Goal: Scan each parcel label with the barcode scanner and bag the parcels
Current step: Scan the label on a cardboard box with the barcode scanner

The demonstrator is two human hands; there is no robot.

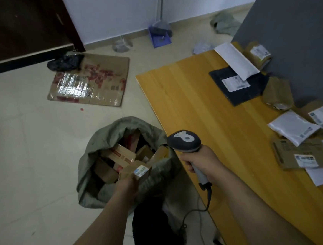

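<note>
My left hand (pixel 127 185) grips a small cardboard parcel (pixel 136 171) with a white label, held over the open mouth of a grey-green sack (pixel 95 146) on the floor. Several cardboard boxes lie inside the sack. My right hand (pixel 202 162) holds a grey corded barcode scanner (pixel 184 140) by its handle, just right of the sack, above the table's corner. On the wooden table (pixel 215 117) lie more parcels: a dark mailer (pixel 236 87), white mailers (pixel 293 126), brown boxes (pixel 301 152).
A flattened cardboard sheet (pixel 90 80) and a black bag (pixel 65 62) lie on the tiled floor beyond the sack. A blue dustpan (pixel 159 38) leans at the white wall. A dark door (pixel 29 19) stands at the far left. A grey panel (pixel 299 27) backs the table.
</note>
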